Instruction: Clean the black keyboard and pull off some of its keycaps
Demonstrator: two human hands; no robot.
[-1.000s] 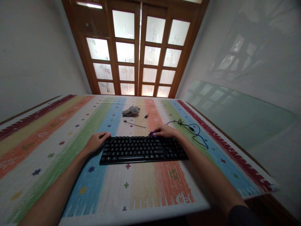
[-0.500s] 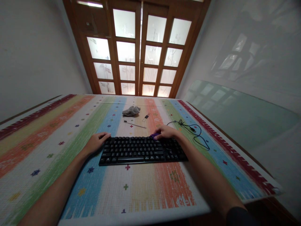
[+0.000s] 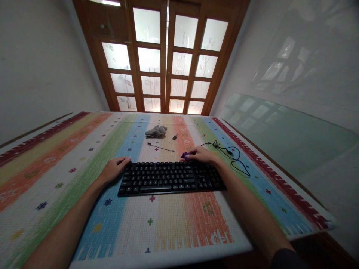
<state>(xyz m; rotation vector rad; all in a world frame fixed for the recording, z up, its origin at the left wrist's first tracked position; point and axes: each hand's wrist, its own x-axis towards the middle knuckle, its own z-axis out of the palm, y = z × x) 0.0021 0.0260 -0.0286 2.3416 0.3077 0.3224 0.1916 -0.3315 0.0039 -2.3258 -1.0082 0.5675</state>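
Black plastic keyboard (image 3: 171, 177) lies mid-worktop (image 3: 42, 172) on the striped cloth. At its left end the left hand (image 3: 113, 169) rests loosely curled, holding nothing. Above its far right edge the right hand (image 3: 199, 154) pinches a small purple object (image 3: 185, 155). Right of the keyboard trails its cable (image 3: 230, 155); the right forearm could snag it and drag the keyboard askew.

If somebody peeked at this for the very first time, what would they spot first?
Probably the striped rainbow tablecloth covering the whole table, and the black keyboard lying in its middle. The left hand rests at the keyboard's left end, and the right hand holds a small purple thing at its far edge. Behind the table glow tall wooden doors with frosted glass.
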